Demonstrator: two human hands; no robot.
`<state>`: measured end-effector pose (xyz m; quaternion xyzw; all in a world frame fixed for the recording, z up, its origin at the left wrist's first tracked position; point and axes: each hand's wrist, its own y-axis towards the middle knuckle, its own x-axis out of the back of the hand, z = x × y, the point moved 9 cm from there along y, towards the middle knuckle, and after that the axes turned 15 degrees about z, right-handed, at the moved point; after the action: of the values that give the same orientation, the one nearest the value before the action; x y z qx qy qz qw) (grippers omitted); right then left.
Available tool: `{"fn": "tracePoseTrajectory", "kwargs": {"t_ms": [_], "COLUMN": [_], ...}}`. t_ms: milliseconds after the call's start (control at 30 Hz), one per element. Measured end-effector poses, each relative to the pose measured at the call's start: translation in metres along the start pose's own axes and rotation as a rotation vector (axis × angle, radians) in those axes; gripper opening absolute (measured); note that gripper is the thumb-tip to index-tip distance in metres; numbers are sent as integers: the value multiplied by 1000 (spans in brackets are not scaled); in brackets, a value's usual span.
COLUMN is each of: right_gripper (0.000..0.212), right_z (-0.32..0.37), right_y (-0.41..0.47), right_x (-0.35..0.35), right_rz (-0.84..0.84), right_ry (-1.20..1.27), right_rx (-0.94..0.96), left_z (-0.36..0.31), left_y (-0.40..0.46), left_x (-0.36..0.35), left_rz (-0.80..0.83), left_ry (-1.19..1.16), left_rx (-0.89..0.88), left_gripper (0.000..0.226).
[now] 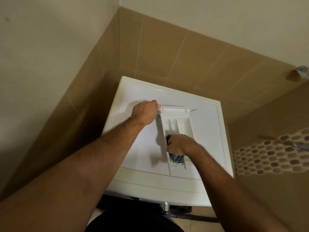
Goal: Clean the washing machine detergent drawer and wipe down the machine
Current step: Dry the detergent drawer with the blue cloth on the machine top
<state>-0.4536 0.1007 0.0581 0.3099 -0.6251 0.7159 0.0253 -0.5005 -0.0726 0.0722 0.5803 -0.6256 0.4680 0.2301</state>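
- Left hand (145,114), at ten o'clock from the drawer's centre, grips the far corner of the detergent drawer (176,124).
- The drawer lies on top of the washing machine (142,148).
- Right hand (179,144), at five o'clock, clutches a blue cloth (176,157) inside the drawer.

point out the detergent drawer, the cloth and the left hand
detergent drawer (181,122): head view, on a bare far compartment
cloth (177,158): head view, on the blue fold below the right hand
left hand (145,113): head view, on the back of the hand
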Motion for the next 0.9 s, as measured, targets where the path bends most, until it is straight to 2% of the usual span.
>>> {"fn": "tracePoseTrajectory", "kwargs": {"t_ms": [167, 233, 400, 467, 600, 733, 833, 900], "right_gripper": [26, 34, 56, 61, 34, 33, 31, 38], "right_z": [-6, -11, -6, -6, -5, -13, -10, -2], "right_y": [-16, -20, -39, -44, -45, -42, -48, -51], "right_x": [-1, -2, -14, -27, -48, -53, -37, -37], "right_rz": [28, -20, -383, -470, -420, -215, -340, -423], "right_ry": [50, 90, 217, 234, 87, -19, 70, 86], "right_rx": [74, 80, 203, 219, 213, 87, 104, 126], "left_z": [-4, -3, -2, -2, -2, -6, -7, -8], "left_y": [1, 2, 1, 1, 2, 2, 3, 3], "left_x": [-2, -2, -3, -3, -1, -2, -3, -2], "left_rz": [2, 0, -17, -25, -29, -42, -48, -49], "left_ry": [-11, -13, -33, -23, -5, 22, 32, 42], "left_rx": [-6, -8, -20, -23, -23, -27, -39, -41], "left_gripper": [40, 39, 39, 40, 41, 41, 41, 41]}}
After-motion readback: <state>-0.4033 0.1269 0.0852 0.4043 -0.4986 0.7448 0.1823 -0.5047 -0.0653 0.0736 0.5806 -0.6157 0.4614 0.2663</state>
